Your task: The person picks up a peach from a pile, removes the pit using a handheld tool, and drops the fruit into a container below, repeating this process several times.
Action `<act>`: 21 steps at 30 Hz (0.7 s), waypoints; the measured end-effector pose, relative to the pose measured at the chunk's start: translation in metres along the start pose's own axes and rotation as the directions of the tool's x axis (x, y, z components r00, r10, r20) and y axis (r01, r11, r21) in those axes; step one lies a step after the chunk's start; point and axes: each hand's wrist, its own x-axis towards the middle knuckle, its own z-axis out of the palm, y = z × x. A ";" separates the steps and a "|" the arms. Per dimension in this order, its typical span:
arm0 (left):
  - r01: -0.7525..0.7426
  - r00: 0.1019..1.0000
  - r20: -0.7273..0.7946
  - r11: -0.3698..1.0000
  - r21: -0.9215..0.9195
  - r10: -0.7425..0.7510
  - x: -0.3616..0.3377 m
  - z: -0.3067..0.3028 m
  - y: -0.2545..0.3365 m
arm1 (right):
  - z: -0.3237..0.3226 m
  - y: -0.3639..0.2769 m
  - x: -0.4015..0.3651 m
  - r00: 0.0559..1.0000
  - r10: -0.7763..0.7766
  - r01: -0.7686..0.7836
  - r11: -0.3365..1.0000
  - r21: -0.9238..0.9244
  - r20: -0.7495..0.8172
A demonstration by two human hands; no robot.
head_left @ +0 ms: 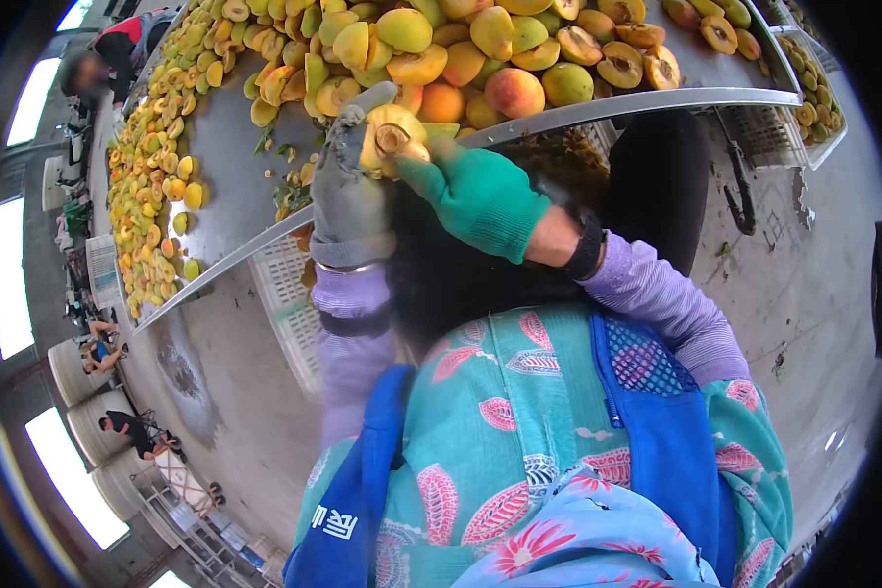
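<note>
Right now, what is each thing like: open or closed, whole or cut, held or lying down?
peach: cut open, brown middle showing, held over the table rim.
left hand: grey glove, closed around the peach.
right hand: green glove, fingers on the peach, grip unclear.
pile of peaches: lying on the table, some whole, some halved cut side up.
</note>
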 end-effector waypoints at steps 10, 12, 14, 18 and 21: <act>-0.165 0.979 -0.110 0.982 0.087 0.174 0.000 0.002 -0.021 | 0.004 -0.007 0.001 0.979 0.204 -0.201 0.936 0.289 0.020; -0.252 0.952 -0.112 0.939 0.235 0.283 0.000 0.003 -0.022 | 0.003 -0.012 -0.002 0.979 0.196 -0.202 0.930 0.308 0.049; -0.304 0.935 -0.003 0.808 0.505 0.354 -0.001 0.002 -0.017 | 0.005 -0.010 -0.002 0.978 0.194 -0.209 0.908 0.362 0.077; -0.342 0.916 0.080 0.664 0.665 0.392 -0.003 0.003 -0.011 | 0.012 -0.009 -0.007 0.968 0.224 -0.247 0.774 0.583 0.112; -0.270 0.949 -0.008 0.824 0.498 0.316 -0.002 -0.001 -0.019 | 0.028 -0.012 -0.008 0.962 0.262 -0.233 0.630 0.741 0.079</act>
